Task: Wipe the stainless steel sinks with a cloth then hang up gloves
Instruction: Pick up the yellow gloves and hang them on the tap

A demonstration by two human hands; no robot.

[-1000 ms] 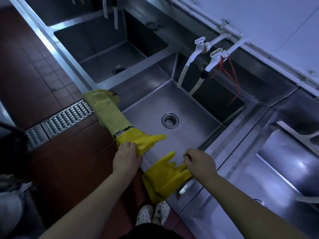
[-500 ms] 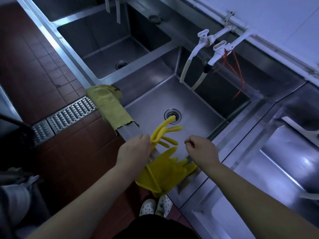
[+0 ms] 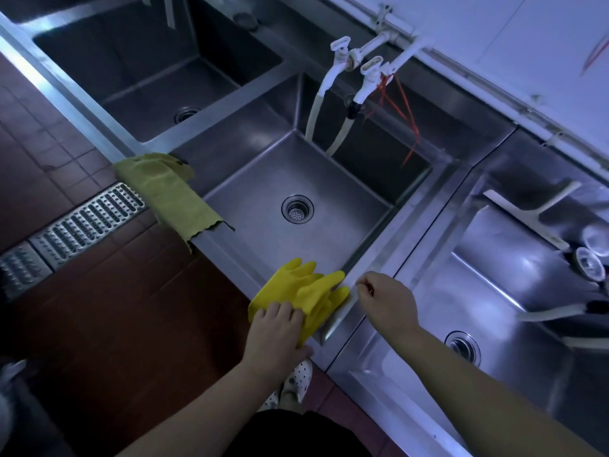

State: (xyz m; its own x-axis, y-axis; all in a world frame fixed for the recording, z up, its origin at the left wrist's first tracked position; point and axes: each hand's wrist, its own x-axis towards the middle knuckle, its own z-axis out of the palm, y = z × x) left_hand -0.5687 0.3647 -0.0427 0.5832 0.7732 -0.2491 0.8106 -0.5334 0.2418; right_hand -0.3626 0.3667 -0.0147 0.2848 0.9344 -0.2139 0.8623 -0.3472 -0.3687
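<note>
Second glove moved down onto first; both gloves (image 3: 303, 291) now stacked over sink rim (image 3: 227, 252), lower centre. Left hand (image 3: 275, 328) presses cuffs, fingers bent over rubber. Right hand (image 3: 385, 300) loosely curled, empty. Gloves light, floppy, slippery; grab cuffs.
</note>
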